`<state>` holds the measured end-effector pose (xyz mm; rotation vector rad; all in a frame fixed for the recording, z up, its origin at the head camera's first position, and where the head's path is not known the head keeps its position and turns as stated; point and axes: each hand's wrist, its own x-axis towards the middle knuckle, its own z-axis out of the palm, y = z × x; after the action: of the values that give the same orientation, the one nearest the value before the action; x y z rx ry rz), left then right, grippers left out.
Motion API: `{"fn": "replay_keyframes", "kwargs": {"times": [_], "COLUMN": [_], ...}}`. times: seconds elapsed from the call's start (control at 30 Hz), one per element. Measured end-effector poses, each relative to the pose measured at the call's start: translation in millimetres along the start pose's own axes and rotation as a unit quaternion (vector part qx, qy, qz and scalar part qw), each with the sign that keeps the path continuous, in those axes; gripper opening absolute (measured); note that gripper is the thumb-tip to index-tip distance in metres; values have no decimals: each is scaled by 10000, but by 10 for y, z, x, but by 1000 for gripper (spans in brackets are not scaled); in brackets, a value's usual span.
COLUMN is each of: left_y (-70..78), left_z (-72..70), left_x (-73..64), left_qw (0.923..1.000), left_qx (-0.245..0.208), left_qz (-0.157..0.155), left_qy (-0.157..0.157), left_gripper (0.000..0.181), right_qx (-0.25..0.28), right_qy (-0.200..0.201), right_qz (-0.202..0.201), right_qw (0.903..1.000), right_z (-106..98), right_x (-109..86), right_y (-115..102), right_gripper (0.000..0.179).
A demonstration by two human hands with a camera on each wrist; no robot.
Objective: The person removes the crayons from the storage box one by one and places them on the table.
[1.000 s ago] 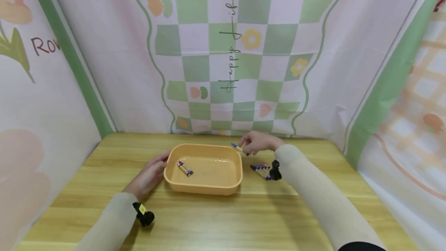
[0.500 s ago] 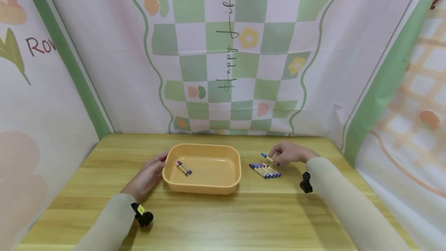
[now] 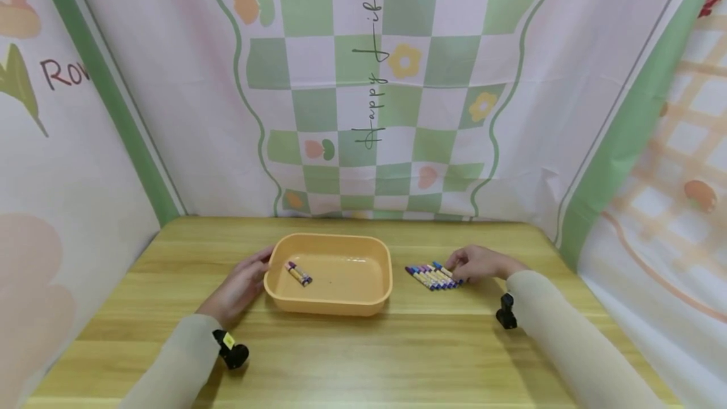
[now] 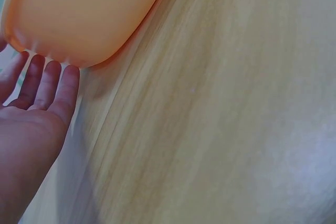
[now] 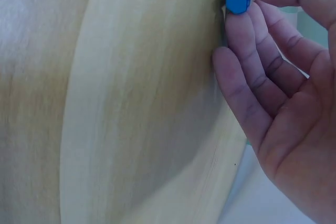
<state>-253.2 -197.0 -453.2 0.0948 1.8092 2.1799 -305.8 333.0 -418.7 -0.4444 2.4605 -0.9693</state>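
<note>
In the head view, a row of several slanted crayons (image 3: pixel 430 278) lies on the table right of a yellow plastic basin (image 3: pixel 329 309). At the row's right end, my right hand (image 3: pixel 479 264) pinches a blue-tipped crayon set down beside the others. The right wrist view shows that crayon's blue end (image 5: pixel 238 2) between thumb and fingers, against its neighbours. My left hand (image 3: pixel 241 286) rests at the basin's left side. Its fairly straight fingers (image 4: pixel 65 93) touch the basin wall in the left wrist view. A few more crayons (image 3: pixel 298 274) lie inside the basin.
The wooden table (image 3: pixel 341 365) ends at the back against a checked green and white curtain (image 3: pixel 375 112). More printed cloth hangs on both sides. A black wrist camera (image 3: pixel 231 350) is worn on the left sleeve, another wrist camera (image 3: pixel 507 312) on the right.
My right hand has carried the blue-tipped crayon from beside the basin's back right corner to the right and down to the row's right end. The left hand has stayed at the basin.
</note>
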Motion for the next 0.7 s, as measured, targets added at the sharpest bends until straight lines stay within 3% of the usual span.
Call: {"fn": "replay_keyframes", "kwargs": {"times": [0.47, 0.7], "left_y": [2, -3], "left_z": [-10, -16], "left_x": [2, 18], "left_qw": [10000, 10000], "left_qx": [51, 36], "left_qz": [23, 21], "left_qy": [12, 38], "left_gripper": [62, 61], "right_qx": [-163, -727], "right_qy": [-116, 138], "right_qz": [175, -186], "right_qw": [9996, 9971], "right_z": [-4, -87], "right_x": [16, 85], "right_y": [-32, -270], "right_gripper": [28, 25]}}
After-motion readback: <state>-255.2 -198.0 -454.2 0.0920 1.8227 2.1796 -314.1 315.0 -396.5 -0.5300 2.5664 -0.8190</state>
